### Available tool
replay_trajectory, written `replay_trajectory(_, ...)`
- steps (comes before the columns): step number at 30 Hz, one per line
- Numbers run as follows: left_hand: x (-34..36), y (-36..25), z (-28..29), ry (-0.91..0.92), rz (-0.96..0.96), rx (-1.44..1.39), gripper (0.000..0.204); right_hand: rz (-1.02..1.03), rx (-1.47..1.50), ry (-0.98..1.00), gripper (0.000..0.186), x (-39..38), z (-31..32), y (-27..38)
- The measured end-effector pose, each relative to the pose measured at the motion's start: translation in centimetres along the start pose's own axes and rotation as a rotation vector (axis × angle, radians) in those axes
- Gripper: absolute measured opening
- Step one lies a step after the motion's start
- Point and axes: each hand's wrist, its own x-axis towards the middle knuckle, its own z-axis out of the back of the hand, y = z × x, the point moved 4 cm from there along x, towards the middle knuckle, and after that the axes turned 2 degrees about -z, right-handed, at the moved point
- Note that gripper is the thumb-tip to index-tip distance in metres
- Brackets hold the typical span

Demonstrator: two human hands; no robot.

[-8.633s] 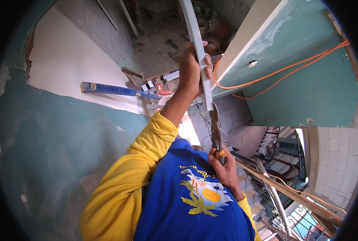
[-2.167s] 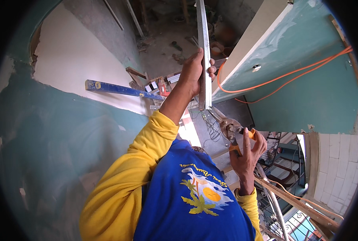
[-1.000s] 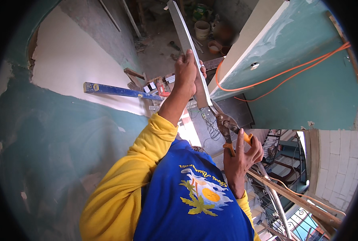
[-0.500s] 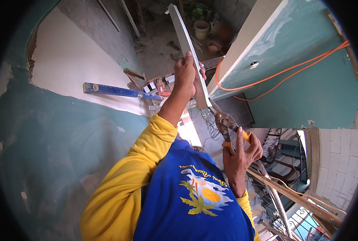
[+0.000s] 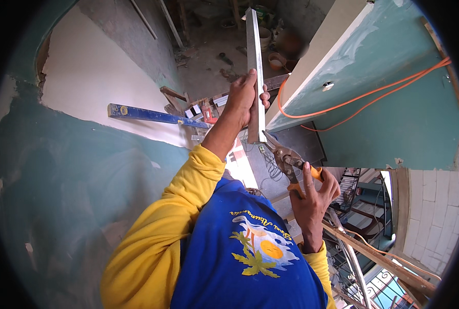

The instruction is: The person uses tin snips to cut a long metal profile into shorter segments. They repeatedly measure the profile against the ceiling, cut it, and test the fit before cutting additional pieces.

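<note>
My left hand (image 5: pixel 244 98) is wrapped round a long, narrow grey metal channel (image 5: pixel 253 49), its thumb lying along the near side and its fingertips showing on the right edge. The channel points away from me, nearly upright in the view. In my right hand (image 5: pixel 314 198) is a pair of tin snips (image 5: pixel 287 158) with orange handles, the index finger stretched along them. The handles are spread. The snips' blades point up and left, with their tips at the lower right corner of the channel's near end; whether they touch the metal I cannot tell.
A blue spirit level (image 5: pixel 147 114) juts out on the left by the teal and white wall (image 5: pixel 44 154). An orange cable (image 5: pixel 353 98) hangs across the right-hand wall. Buckets (image 5: pixel 276 61) stand on the far floor. Below right are a wooden rail (image 5: pixel 378 260) and stairs with metal railings.
The channel has turned more upright, its far end swinging right. Its near end has shifted left, away from the snips' jaws, which now show more fully. Both hands keep their hold.
</note>
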Motion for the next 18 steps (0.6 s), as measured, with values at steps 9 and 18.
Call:
replay_trajectory(9, -0.6, -0.3, -1.9, 0.185, 0.024, 0.100, 0.028, -0.027, 0.230, 0.187, 0.086, 0.6, -0.2, -1.9)
replay_trajectory(18, -2.1, 0.2, -3.6, 0.358, 0.119, 0.297, 0.037, -0.023, 0.577, 0.431, 0.091, 1.3, -1.1, -3.6)
